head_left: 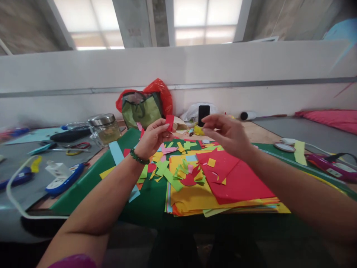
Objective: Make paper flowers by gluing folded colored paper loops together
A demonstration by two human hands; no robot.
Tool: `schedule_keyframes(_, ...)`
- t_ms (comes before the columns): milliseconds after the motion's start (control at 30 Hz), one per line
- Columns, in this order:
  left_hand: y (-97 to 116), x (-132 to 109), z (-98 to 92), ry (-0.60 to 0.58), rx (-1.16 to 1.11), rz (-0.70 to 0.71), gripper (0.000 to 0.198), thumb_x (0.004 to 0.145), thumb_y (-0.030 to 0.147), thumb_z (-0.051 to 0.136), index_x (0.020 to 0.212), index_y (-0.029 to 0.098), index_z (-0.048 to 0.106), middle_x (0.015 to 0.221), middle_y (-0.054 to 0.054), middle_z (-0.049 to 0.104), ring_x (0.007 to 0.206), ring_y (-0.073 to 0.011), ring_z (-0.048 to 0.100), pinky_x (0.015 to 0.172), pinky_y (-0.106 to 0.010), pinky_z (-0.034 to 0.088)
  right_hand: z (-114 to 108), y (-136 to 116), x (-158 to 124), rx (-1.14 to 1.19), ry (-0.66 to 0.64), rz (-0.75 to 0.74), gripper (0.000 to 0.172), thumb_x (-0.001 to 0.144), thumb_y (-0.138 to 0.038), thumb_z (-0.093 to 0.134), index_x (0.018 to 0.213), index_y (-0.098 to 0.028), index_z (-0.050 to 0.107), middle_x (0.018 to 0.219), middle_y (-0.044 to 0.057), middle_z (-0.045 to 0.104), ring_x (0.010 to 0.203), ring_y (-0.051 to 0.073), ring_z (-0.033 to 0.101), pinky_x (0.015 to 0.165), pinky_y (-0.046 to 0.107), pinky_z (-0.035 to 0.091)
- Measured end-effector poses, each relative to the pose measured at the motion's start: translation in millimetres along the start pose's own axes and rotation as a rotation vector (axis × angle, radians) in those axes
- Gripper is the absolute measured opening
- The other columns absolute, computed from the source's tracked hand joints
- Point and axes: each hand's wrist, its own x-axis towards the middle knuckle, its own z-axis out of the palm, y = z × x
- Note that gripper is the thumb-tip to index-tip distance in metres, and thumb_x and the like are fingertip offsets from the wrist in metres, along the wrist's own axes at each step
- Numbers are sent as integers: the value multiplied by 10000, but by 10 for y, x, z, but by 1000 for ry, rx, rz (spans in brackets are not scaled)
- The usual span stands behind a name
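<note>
My left hand (pixel 156 134), with a green bead bracelet on its wrist, pinches a small red paper strip (pixel 169 122) between thumb and fingers. My right hand (pixel 227 130) is raised to the right of it, thumb and fingers apart, with nothing seen between them. A small yellow object (pixel 198 130) shows just beyond its fingertips; its kind is unclear. Below the hands lies a stack of coloured paper (pixel 192 199), topped by red sheets (pixel 240 178). A red paper round (pixel 189 181) on the stack has green and yellow cut scraps on it.
Paper scraps litter the green mat (pixel 147 208). Left of it are a glass jar (pixel 105 128), scissors (pixel 78 148) and a blue glue gun (pixel 65 180). A green bag (pixel 143 109) and a phone (pixel 203 114) stand at the back. A purple device (pixel 331 165) lies right.
</note>
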Motion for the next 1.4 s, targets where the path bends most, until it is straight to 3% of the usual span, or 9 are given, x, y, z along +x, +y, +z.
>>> schedule_keyframes(133,-5,-30,53,-20,42,-44,154,752,164,668,803,152,524,673,13,680,500,-77,631,511,-165,518,-567,41,-246,-382,-250,137,409,770,-606,618,813,-202,665,676,14,607,605,138,530,560,282,411)
schedule_keyframes(233,-40,-140,163,-110,85,-68,159,763,184,668,804,159,517,648,39,642,505,-84,634,519,-179,523,-915,268,-527,-617,-408,416,622,758,-794,461,658,-198,607,570,20,563,523,139,473,509,289,349)
schedule_keyframes(400,-81,-304,293,-291,200,-24,169,787,249,670,815,163,528,698,38,619,567,-85,647,562,-190,534,-1216,526,-908,-810,-336,780,831,576,-991,271,564,-204,539,552,58,569,535,186,512,518,311,370)
schedule_keyframes(533,-146,-290,295,-345,264,-29,156,795,254,659,815,157,538,742,23,624,627,-94,667,571,-182,530,-1311,490,-1042,-820,-315,865,826,593,-969,255,677,-223,601,669,84,639,602,238,583,540,333,410)
schedule_keyframes(667,-232,-238,278,-346,259,-92,147,803,244,640,837,159,525,750,22,650,639,-100,678,610,-203,550,-1358,506,-1078,-999,-364,962,466,841,-626,398,791,-238,652,881,109,716,853,308,665,691,359,464)
schedule_keyframes(767,-282,-244,296,-385,266,-124,156,812,250,635,849,164,511,722,20,669,617,-105,675,617,-225,558,-1355,581,-1043,-1171,-400,1044,444,935,-499,316,777,-220,624,920,148,715,897,317,666,704,356,461)
schedule_keyframes(1033,-306,-336,370,-489,350,-108,209,825,314,653,796,153,522,708,5,659,567,-90,642,559,-203,531,-1318,758,-860,-1314,-465,1226,560,936,-592,320,922,-147,659,1139,218,668,1077,347,623,747,371,443)
schedule_keyframes(1200,-316,-345,389,-543,367,-85,207,830,318,637,783,154,520,717,7,633,597,-90,633,564,-200,523,-1366,850,-851,-1302,-450,1222,584,911,-629,352,963,-142,669,1148,213,662,1048,333,629,711,360,440)
schedule_keyframes(1400,-233,-307,336,-429,400,70,188,825,328,628,809,164,539,745,28,572,686,-93,640,578,-176,502,-1420,1010,-834,-1262,-443,1203,540,842,-663,450,906,-184,692,1064,161,695,965,322,647,666,349,432)
